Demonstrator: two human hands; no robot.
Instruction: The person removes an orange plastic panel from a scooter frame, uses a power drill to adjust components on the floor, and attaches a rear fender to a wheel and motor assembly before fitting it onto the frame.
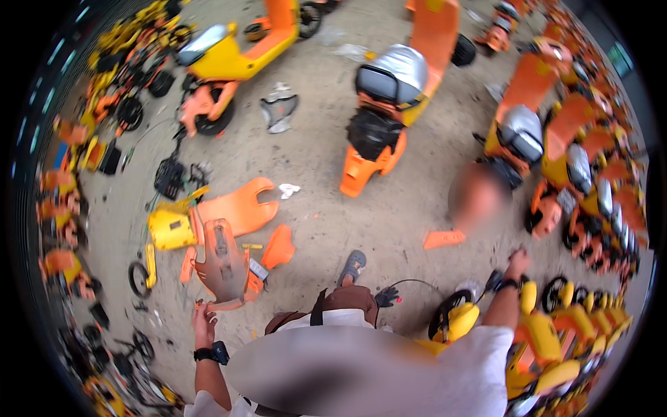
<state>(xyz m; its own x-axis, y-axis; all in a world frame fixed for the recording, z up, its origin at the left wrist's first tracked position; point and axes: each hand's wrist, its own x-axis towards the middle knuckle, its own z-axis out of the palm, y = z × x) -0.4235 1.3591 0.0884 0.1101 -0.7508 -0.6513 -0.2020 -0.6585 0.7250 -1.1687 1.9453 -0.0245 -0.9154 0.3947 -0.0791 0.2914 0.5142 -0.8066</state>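
Observation:
My left hand (203, 321) is at the lower left, its fingers closed at the near edge of a dusty orange scooter body panel (221, 260). The panel lies on the floor beside a larger orange panel (240, 205) and a yellow body part (171, 228). My right hand (517, 263) reaches out on the right, past the dark handlebar end of a yellow scooter (461, 321). Its fingers are small and smeared, so I cannot make out whether they hold anything. A loose orange strip (443, 240) lies on the floor nearby.
Ahead stand orange-and-yellow scooters (396, 76) with silver seats. Rows of scooters line the right side. Piled yellow parts and wheels (130, 112) fill the left. A grey broken panel (279, 110), a curved orange piece (278, 246) and a dark glove (388, 297) lie on the floor.

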